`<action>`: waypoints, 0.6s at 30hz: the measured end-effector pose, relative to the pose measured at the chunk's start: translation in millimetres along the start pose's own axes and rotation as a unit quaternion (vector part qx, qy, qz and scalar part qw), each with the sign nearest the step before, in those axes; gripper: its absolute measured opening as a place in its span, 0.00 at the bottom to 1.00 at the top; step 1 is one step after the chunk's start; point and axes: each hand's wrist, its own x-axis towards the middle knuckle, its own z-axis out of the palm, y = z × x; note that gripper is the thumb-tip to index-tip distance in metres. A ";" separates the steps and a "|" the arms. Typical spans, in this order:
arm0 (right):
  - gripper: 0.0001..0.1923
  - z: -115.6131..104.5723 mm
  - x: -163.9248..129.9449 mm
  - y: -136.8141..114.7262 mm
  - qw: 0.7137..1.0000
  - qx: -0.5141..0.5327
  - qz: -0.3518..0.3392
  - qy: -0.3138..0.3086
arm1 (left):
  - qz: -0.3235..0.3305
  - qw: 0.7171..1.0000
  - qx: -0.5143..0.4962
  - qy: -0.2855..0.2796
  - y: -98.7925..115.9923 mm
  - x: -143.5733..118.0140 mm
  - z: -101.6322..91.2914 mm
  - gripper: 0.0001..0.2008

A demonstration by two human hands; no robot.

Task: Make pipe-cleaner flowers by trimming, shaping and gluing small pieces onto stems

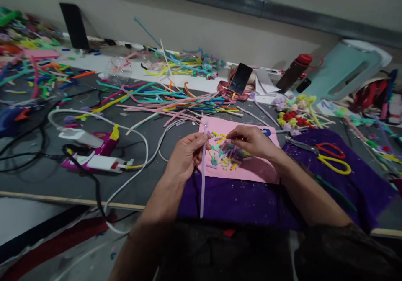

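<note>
My left hand pinches a long lilac pipe cleaner near its top. A small tuft shows at its upper end, and the stem hangs down over the purple cloth. Over a pile of short cut pipe cleaner pieces in lilac, yellow and teal, my right hand has its fingertips drawn together. Whatever is between those fingertips, if anything, is too small to make out. The pieces lie on a pink sheet on top of the cloth.
Red-and-yellow-handled scissors lie to the right. Several loose pipe cleaners spread behind the sheet. A charging phone, a dark bottle and a pale blue jug line the back. At left, white cables run to a magenta power strip.
</note>
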 end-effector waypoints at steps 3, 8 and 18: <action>0.08 -0.1 -1.5 4.8 0.999 0.041 0.028 0.003 | 0.003 1.000 -0.005 0.004 0.0 0.3 -1.2 0.12; 0.06 2.8 -0.1 10.8 0.998 -0.031 0.048 0.027 | 0.007 1.000 -0.004 0.003 -1.2 0.8 -1.7 0.10; 0.09 26.9 19.4 -5.1 0.983 -0.174 -0.006 -0.052 | 0.014 1.000 0.020 0.010 -1.1 -0.1 0.8 0.10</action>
